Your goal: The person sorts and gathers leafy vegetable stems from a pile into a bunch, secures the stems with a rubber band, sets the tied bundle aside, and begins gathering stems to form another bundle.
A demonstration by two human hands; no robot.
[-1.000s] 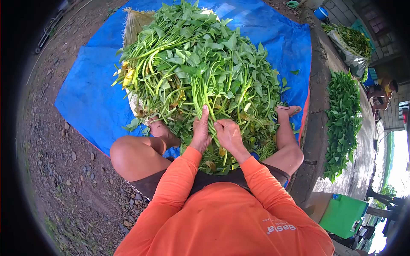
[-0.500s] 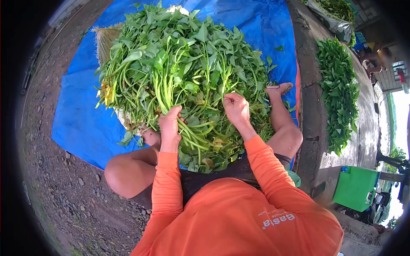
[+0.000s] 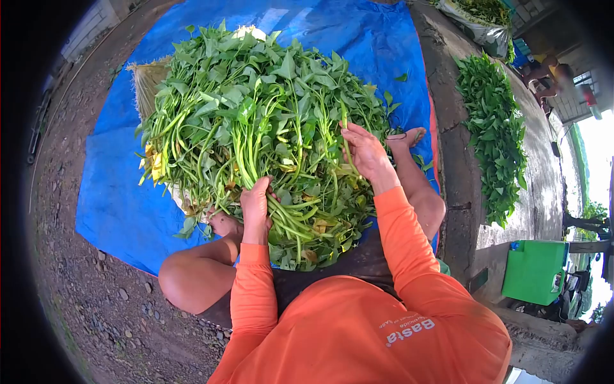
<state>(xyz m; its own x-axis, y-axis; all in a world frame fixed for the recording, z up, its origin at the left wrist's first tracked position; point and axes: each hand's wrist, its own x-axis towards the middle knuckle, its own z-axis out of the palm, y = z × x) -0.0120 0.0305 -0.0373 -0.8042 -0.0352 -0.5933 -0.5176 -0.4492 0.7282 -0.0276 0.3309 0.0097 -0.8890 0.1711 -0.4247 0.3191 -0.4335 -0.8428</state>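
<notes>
A large heap of leafy green stems (image 3: 268, 83) lies between the person's bent legs, partly over a pale sack (image 3: 148, 86). My left hand (image 3: 256, 203) is closed round a bunch of stems (image 3: 248, 150), whose leafy tops point away from me and whose thick cut ends stick out below the fist. To the right, my right hand (image 3: 368, 153) is at the heap's right side, its thumb and fingers round a single green stem (image 3: 345, 118). Some yellow leaves (image 3: 153, 163) show at the heap's left edge.
A blue tarp (image 3: 118, 182) lies under the heap, with stony ground (image 3: 121, 294) to the left. On the right are a concrete edge (image 3: 451, 147), a row of leafy bunches (image 3: 492, 137), a green box (image 3: 536, 272), a filled sack (image 3: 480, 25) and another person (image 3: 549, 73) farther off.
Both hands were together on the bunch; they have since parted, my left hand keeping it. My right hand has moved right and now holds a separate stem. The view has shifted too.
</notes>
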